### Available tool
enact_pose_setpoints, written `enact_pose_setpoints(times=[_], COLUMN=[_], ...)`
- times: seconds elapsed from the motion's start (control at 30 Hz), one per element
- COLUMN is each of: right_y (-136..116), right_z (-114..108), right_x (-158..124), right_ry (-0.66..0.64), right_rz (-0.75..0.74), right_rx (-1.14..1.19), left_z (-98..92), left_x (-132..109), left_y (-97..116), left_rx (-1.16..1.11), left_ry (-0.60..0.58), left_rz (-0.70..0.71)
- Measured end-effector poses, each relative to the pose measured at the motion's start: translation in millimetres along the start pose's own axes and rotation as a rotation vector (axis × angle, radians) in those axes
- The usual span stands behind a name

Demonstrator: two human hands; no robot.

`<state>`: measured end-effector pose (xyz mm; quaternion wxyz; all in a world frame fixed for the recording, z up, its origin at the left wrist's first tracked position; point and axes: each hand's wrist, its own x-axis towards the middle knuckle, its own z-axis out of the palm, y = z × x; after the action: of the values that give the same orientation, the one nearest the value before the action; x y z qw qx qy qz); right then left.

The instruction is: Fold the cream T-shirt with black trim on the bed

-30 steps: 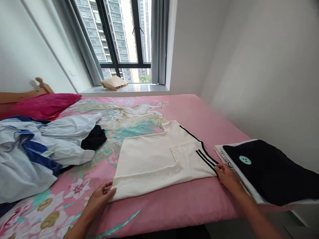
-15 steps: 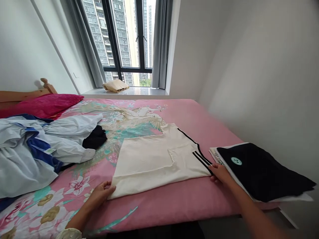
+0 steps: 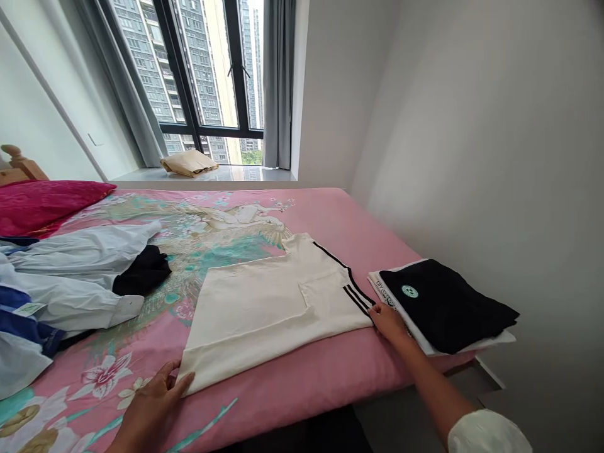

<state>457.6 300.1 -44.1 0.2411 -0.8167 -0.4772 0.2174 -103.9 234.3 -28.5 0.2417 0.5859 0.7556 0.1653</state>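
A cream T-shirt with black stripes lies on the pink bed, its near side folded over into a long strip. At the hem's near corner, my left hand has its thumb and fingers closed on the fabric. My right hand pinches the striped sleeve end at the shirt's right side. Parts of the fingers of both hands are hidden. Just beyond my right hand, a black garment with a round pale green print lies folded on top of white ones.
The floral bedsheet covers the bed. White and blue clothes are heaped at the left with a black garment, in front of a red pillow. A beige folded bundle sits on the windowsill. A wall rises at the right.
The view has turned to the right, so everything appears further left. Both hands remain at the same ends of the T-shirt, whose folded shape looks the same.
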Motion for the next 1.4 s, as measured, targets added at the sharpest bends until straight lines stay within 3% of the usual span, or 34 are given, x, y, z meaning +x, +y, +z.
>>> enact_pose_setpoints(times=[0.07, 0.13, 0.2, 0.27, 0.33, 0.4, 0.47, 0.57, 0.7, 0.83, 0.93, 1.07, 1.17, 1.27, 1.4], right_y=[-2, -5, -15, -32, -56, -78, -90, -78, -26, -4, -15, -26, -21, -16, -17], right_z=[-4, -8, -7, 5, 26, 52, 73, 78, 46, 23, 28, 47, 56, 59, 64], right_x=[-6, -15, -29, -48, -71, -91, -101, -92, -58, -45, -53, -65, -70, -71, -72], right_ry=[0.100, 0.196, 0.266, 0.296, 0.279, 0.197, 0.036, -0.189, -0.139, -0.052, 0.015, -0.074, -0.117, -0.062, 0.005], right_rz=[-0.054, -0.114, -0.237, -0.458, -0.706, -0.862, -0.913, -0.747, -0.361, -0.205, -0.280, -0.461, -0.471, -0.481, -0.539], right_rx=[-0.042, -0.070, -0.075, -0.038, -0.003, -0.054, -0.169, -0.356, -0.518, -0.551, -0.553, -0.536, -0.532, -0.510, -0.487], left_z=[-0.3, 0.6, 6.3, 19.9, 41.1, 65.4, 85.3, 94.0, 71.1, 52.5, 51.7, 48.9, 42.4, 37.4, 37.2], left_x=[-6, -10, -11, -9, -7, -6, -7, -9, -5, 0, -1, -7, -12, -16, -18], left_y=[0, -1, 2, 15, 39, 69, 95, 102, 56, 13, 8, 16, 21, 25, 28], left_rx=[0.084, 0.150, 0.198, 0.213, 0.212, 0.253, 0.334, 0.472, 0.653, 0.740, 0.723, 0.694, 0.651, 0.615, 0.632], left_ry=[0.051, 0.175, 0.371, 0.496, 0.462, 0.339, 0.221, 0.128, 0.081, 0.151, 0.225, 0.155, 0.130, 0.192, 0.206], left_rz=[0.013, 0.062, 0.213, 0.456, 0.677, 0.780, 0.745, 0.540, 0.299, 0.210, 0.181, 0.142, 0.110, 0.078, 0.182])
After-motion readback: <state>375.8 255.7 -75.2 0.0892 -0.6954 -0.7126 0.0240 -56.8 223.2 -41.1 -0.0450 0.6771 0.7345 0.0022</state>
